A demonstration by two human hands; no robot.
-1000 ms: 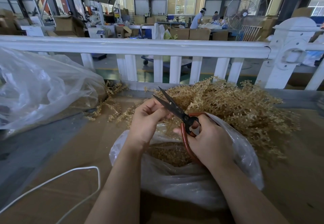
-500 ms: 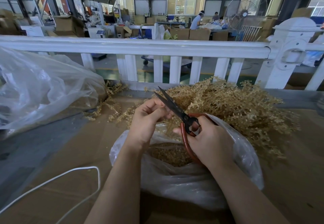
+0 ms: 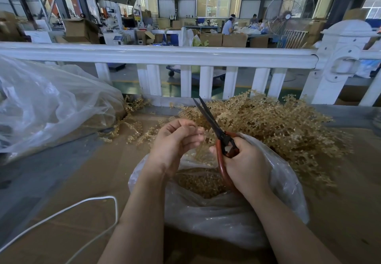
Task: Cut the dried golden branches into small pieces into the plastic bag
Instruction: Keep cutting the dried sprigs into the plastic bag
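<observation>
My left hand (image 3: 175,142) pinches a golden sprig (image 3: 203,150) above the mouth of the clear plastic bag (image 3: 226,220). My right hand (image 3: 245,164) grips the red-handled scissors (image 3: 220,137), whose dark blades point up and away, nearly closed, just right of the sprig. Cut golden pieces (image 3: 201,181) lie inside the bag. A large heap of dried golden branches (image 3: 278,123) lies behind and to the right of the bag on the brown cardboard surface (image 3: 82,181).
A big crumpled clear bag (image 3: 45,106) fills the left side. Loose golden bits (image 3: 132,127) lie between it and my hands. A white cord (image 3: 68,212) loops at the lower left. A white railing (image 3: 165,55) runs along the far edge.
The scissor blades have swung more upright and closed together. My left hand has shifted slightly right and down with the sprig.
</observation>
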